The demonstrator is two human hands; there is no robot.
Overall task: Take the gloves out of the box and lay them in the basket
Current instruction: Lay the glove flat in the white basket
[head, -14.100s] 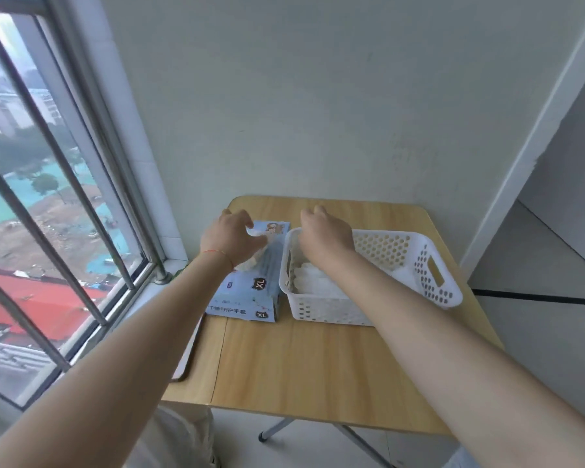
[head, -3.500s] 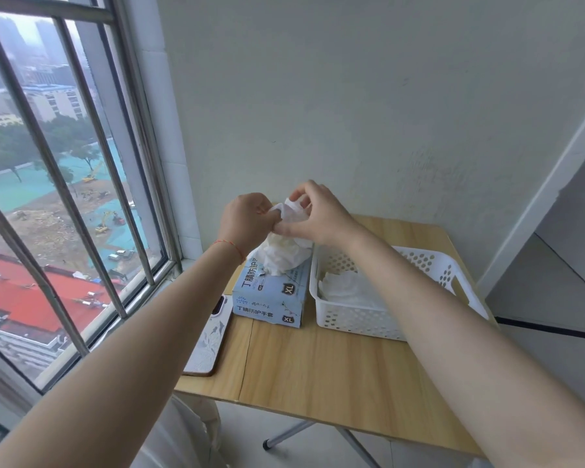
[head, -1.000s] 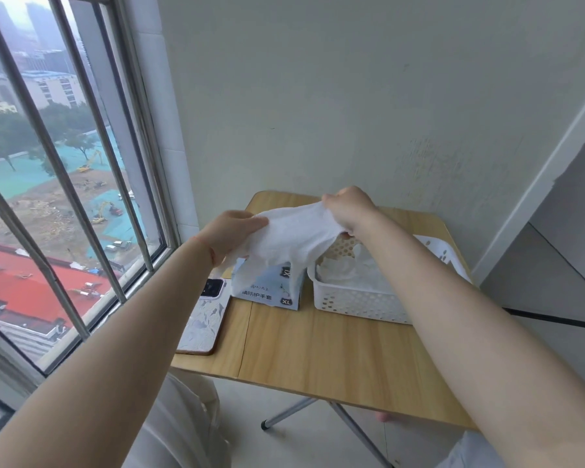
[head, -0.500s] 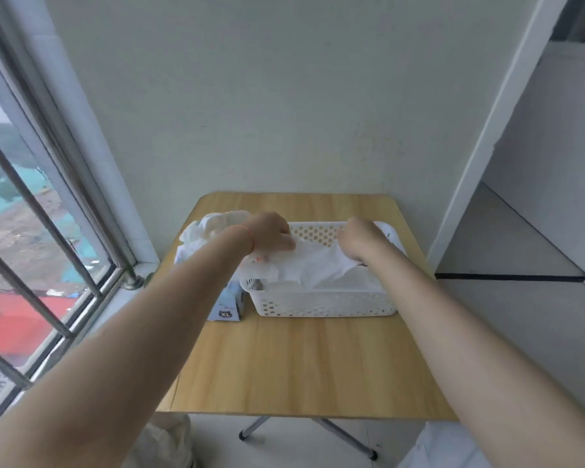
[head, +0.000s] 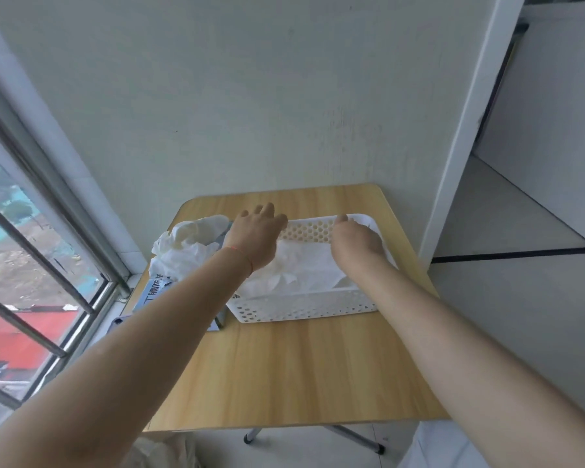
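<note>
Basket (head: 304,304): white perforated plastic, centre of the frame on the tabletop (head: 301,373); long side faces the viewer, so both arms reach in over the near wall.
Gloves in basket (head: 301,270): white, spread fairly flat across the floor of the basket, as the task's "lay" requires.
Left hand (head: 255,238): over the basket's left end, fingers extended toward the far wall; the grip is slack and has hold of nothing visible. Whether the palm touches the glove beneath cannot be told.
Right hand (head: 357,241): over the basket's right end, knuckles up, fingers bent down at the glove's far edge. Whether it pinches or merely presses that edge cannot be told.
Box (head: 156,292): blue carton, touching the basket's left wall, partly hidden by the left forearm; kept beside the basket for a short transfer.
Gloves at box (head: 186,244): a crumpled white bunch pulled up out of the opening, left of centre; judged next in line.
</note>
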